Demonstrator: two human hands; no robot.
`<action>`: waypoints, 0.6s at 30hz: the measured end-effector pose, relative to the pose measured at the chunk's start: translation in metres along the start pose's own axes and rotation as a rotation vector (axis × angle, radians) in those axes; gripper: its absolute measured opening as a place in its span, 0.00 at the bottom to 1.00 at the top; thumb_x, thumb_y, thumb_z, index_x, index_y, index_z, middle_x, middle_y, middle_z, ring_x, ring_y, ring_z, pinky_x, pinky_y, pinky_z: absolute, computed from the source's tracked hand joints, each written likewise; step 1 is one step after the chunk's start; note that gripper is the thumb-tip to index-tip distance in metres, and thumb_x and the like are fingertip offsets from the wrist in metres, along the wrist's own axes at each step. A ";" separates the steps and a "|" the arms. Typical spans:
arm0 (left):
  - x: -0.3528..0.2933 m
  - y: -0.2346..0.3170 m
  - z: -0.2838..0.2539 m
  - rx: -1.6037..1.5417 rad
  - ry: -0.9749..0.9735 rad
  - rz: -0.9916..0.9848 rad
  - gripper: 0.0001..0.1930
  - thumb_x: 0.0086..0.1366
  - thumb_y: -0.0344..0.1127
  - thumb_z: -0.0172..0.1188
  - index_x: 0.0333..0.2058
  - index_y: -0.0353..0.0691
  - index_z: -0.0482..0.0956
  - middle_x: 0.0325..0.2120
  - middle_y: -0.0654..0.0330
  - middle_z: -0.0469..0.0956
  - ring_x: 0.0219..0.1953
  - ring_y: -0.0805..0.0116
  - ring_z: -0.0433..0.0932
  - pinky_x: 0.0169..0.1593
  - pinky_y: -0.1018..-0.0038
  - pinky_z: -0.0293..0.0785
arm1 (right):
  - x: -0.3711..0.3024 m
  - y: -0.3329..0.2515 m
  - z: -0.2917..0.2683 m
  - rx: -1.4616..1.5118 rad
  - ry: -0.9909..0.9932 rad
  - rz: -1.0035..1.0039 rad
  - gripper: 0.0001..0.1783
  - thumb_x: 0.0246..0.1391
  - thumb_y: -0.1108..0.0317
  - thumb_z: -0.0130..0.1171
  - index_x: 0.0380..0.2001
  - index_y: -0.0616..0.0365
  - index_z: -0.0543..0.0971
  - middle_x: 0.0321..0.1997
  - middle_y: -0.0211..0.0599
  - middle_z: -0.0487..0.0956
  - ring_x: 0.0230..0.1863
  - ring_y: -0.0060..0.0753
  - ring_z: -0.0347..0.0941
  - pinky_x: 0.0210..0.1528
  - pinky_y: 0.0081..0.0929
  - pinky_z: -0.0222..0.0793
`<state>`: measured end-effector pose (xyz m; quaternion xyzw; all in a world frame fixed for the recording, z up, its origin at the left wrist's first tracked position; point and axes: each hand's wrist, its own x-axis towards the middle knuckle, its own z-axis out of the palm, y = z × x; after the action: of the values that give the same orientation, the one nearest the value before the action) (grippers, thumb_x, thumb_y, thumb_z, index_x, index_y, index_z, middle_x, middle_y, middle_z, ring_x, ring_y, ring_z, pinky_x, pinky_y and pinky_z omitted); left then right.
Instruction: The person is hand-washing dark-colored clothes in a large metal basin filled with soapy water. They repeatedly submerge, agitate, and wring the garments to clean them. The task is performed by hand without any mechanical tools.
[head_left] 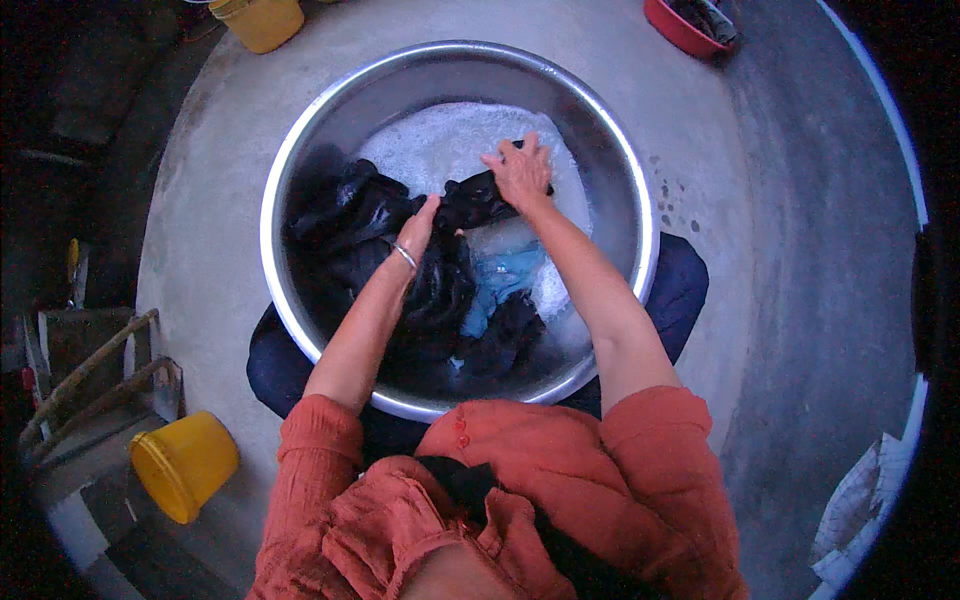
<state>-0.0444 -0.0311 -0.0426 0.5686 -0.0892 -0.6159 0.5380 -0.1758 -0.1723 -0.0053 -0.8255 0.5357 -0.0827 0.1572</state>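
Observation:
A large round metal basin (642,215) stands between my legs, with foamy water (440,128) in it. My left hand (420,228), with a bangle on its wrist, is closed on a wet black garment (475,203) near the middle of the basin. At the other end of that stretch of cloth, my right hand (522,175) is curled over it, fingers bent round the fabric. More black clothes (345,215) are heaped in the basin's left half. A light blue cloth (507,272) lies in the water beneath my right forearm.
A yellow bucket (258,22) stands beyond the basin at the far left. Another yellow bucket (190,462) lies tilted at the near left, beside wooden handles (95,375). A red tub (690,28) with dark contents is at the far right, on the concrete floor (790,330).

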 end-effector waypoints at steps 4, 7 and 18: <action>0.019 -0.009 -0.015 0.380 0.115 0.138 0.30 0.61 0.60 0.41 0.46 0.36 0.68 0.37 0.52 0.75 0.38 0.63 0.75 0.43 0.72 0.72 | -0.019 0.006 0.005 -0.044 -0.045 0.063 0.29 0.49 0.42 0.48 0.54 0.36 0.64 0.65 0.47 0.42 0.60 0.63 0.46 0.49 0.66 0.52; 0.031 -0.013 -0.018 -0.104 -0.127 -0.016 0.31 0.60 0.62 0.40 0.44 0.38 0.70 0.37 0.56 0.75 0.37 0.65 0.74 0.41 0.71 0.73 | -0.046 0.001 0.038 0.146 0.000 -0.161 0.20 0.44 0.54 0.56 0.39 0.52 0.74 0.53 0.49 0.60 0.51 0.55 0.58 0.45 0.53 0.60; 0.074 -0.060 -0.106 -0.205 -0.294 0.300 0.22 0.63 0.53 0.41 0.38 0.40 0.73 0.35 0.59 0.74 0.37 0.70 0.72 0.44 0.72 0.69 | -0.096 -0.109 0.002 0.676 0.424 -0.690 0.14 0.42 0.63 0.57 0.10 0.57 0.71 0.18 0.36 0.69 0.20 0.41 0.67 0.20 0.36 0.64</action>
<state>0.0228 -0.0103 -0.1663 0.3954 -0.1872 -0.6112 0.6596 -0.1215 -0.0434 0.0334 -0.8222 0.1962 -0.4629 0.2667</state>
